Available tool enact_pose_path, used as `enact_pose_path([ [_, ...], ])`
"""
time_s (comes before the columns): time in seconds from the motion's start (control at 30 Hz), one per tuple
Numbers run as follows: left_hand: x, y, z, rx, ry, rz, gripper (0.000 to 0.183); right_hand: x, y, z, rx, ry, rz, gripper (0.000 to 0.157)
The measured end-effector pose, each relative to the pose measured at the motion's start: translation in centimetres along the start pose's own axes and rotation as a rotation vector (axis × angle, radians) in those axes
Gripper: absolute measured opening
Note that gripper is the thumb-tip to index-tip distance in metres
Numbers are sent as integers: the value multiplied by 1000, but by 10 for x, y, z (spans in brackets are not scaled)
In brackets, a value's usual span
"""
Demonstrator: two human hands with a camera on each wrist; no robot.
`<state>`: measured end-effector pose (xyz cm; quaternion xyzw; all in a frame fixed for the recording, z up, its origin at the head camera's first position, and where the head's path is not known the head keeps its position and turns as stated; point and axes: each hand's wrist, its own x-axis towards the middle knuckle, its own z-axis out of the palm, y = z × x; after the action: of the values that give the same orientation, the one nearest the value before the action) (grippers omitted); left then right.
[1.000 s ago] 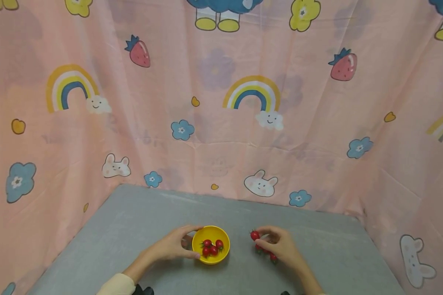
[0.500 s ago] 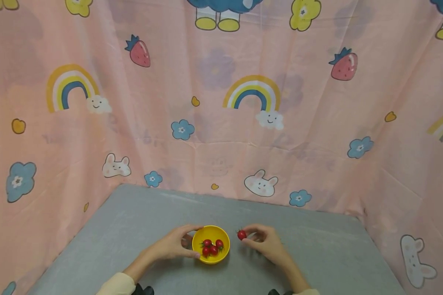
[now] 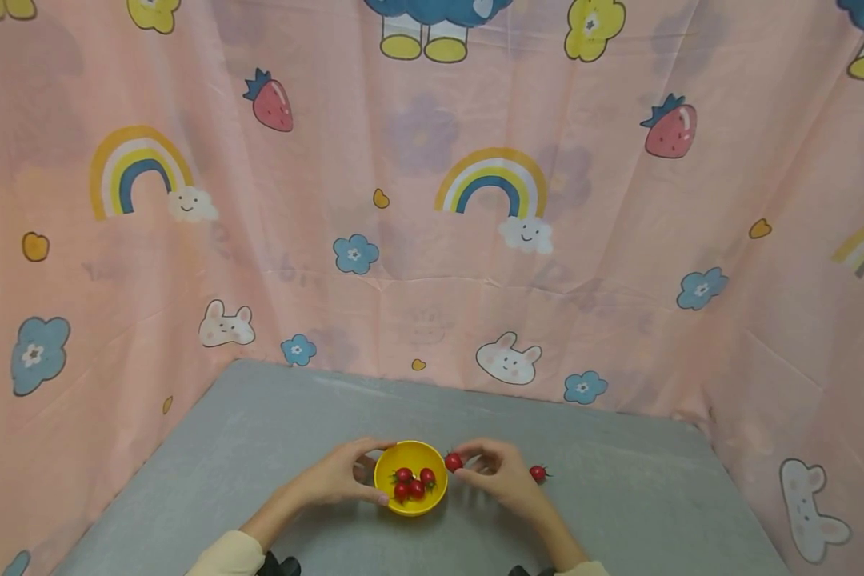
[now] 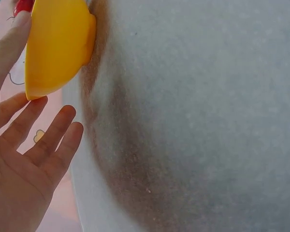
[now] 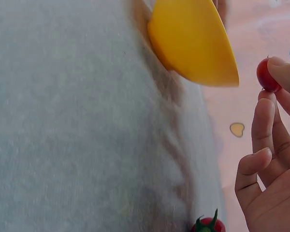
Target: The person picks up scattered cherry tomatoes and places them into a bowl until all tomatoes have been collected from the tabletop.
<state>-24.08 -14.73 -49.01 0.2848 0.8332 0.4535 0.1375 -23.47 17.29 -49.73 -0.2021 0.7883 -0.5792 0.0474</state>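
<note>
A small yellow bowl (image 3: 416, 454) stands on the table in the head view, with several red cherry tomatoes (image 3: 418, 489) inside. My left hand (image 3: 334, 478) holds the bowl from its left side, thumb at the near rim and fingertips at the far rim. Between thumb and fingertips, my right hand (image 3: 502, 478) pinches one cherry tomato (image 5: 267, 76) just right of the bowl's rim. In the right wrist view this tomato is level with the rim and apart from it. Another cherry tomato (image 3: 538, 474) lies on the table behind the right hand, its green stem showing.
The grey table (image 3: 295, 416) spreads around the bowl. A pink curtain (image 3: 418, 304) printed with rainbows, strawberries and rabbits hangs along the back and both sides. Pale sleeves (image 3: 230, 554) and dark wrist straps (image 3: 278, 566) show at the lower edge.
My right hand has carried the pinched cherry tomato leftward to the bowl's right rim, uncovering a tomato on the table. My left hand and the bowl have stayed in place.
</note>
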Motion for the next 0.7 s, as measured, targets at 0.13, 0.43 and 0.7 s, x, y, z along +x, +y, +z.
enact_pose_path([
  [0.13,0,-2,-1,1,-9,-12,76,1,-1,4,8,-23,-23,23],
  [0.43,0,-3,-2,-2,-8,-11,76,2,-2,10,9,-61,-14,22],
  [0.7,0,-2,-2,5,-5,-16,75,1,-1,9,-14,-70,23,24],
])
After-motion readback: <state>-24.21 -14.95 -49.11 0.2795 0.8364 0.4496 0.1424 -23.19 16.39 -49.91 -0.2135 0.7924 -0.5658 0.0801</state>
